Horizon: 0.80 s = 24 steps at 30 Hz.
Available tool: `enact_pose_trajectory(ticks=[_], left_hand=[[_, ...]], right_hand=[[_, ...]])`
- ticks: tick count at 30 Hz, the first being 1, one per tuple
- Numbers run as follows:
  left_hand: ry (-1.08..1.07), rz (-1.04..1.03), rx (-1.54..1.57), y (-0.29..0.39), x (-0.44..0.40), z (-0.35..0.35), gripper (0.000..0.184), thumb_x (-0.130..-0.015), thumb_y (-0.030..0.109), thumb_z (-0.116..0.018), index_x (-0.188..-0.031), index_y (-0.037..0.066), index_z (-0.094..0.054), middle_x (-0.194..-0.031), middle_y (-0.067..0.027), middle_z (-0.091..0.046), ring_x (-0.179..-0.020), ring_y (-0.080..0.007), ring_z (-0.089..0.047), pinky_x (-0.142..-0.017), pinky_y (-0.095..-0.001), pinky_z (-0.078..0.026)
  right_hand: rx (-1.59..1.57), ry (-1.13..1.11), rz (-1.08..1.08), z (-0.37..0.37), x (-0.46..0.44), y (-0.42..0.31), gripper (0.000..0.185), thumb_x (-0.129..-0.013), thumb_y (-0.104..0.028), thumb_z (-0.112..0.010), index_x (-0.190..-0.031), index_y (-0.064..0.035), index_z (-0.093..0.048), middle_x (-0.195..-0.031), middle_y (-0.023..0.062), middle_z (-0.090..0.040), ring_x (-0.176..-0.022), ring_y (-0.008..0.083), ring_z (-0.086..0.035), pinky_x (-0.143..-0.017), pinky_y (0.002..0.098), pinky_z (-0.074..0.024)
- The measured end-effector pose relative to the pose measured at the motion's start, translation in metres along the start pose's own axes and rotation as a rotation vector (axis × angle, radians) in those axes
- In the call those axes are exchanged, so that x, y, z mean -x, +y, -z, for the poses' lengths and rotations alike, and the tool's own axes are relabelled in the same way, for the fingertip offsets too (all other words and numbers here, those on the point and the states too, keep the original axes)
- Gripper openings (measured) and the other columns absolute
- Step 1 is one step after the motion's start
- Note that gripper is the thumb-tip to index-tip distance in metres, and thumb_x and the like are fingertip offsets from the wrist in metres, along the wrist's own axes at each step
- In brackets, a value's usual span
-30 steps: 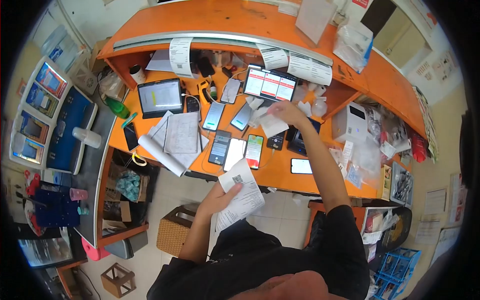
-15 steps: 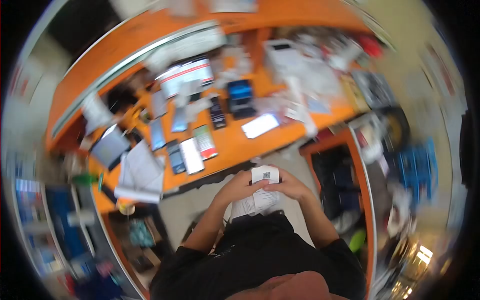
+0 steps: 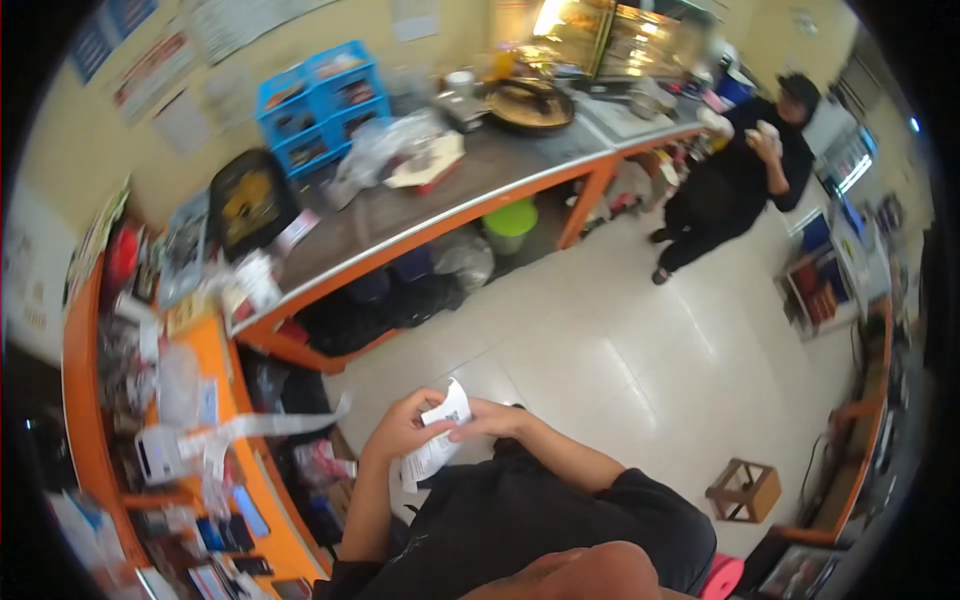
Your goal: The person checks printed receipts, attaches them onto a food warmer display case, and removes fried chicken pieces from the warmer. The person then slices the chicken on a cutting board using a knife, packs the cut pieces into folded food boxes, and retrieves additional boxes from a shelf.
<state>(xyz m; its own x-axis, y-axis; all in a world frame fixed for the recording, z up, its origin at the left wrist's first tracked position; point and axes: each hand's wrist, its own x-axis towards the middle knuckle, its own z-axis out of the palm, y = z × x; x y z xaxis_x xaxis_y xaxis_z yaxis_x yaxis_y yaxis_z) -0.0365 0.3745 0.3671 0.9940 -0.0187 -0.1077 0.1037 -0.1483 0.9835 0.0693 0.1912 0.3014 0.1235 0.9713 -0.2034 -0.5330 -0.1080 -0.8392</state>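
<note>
Well, paper [image 3: 430,457] in hands [image 3: 490,418]; wide floor [image 3: 570,365] beyond

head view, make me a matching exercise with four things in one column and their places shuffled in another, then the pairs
1. Printed paper
2. Blue crate
3. Green container
4. Brown stool

A. On the open floor
B. In the left hand and right hand
C. Beneath the counter
D. On top of the counter

Pairs: 1-B, 2-D, 3-C, 4-A

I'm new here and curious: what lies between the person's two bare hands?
In the head view: a white printed paper slip, held by both left hand and right hand.
</note>
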Motion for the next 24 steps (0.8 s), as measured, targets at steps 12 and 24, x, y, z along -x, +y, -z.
enact_pose_trajectory(ticks=[12, 24], left_hand=[[-0.79, 0.3, 0.485, -0.035, -0.258, -0.151, 0.047, -0.089, 0.038, -0.068, -0.117, 0.002, -0.059, -0.112, -0.0098, -0.062, -0.1, -0.0187, -0.06, -0.089, -0.034, -0.047], [-0.937, 0.305, 0.986, 0.093, -0.405, -0.533, 0.086, -0.09, 0.013, -0.063, -0.157, 0.013, -0.008, -0.145, -0.0162, -0.041, -0.136, -0.025, -0.042, -0.113, -0.0432, -0.032]], right_hand=[[0.427, 0.734, 0.35, 0.144, 0.297, -0.103, 0.034, -0.083, -0.01, -0.076, -0.112, 0.0003, -0.061, -0.1, 0.0047, -0.067, -0.094, 0.0132, -0.063, -0.082, 0.0287, -0.0513], [-0.112, 1.842, 0.823, 0.209, 0.484, -0.028, 0.036, -0.084, -0.005, -0.074, -0.115, 0.0038, -0.058, -0.102, 0.0083, -0.067, -0.092, 0.0147, -0.063, -0.081, 0.0307, -0.0513]])
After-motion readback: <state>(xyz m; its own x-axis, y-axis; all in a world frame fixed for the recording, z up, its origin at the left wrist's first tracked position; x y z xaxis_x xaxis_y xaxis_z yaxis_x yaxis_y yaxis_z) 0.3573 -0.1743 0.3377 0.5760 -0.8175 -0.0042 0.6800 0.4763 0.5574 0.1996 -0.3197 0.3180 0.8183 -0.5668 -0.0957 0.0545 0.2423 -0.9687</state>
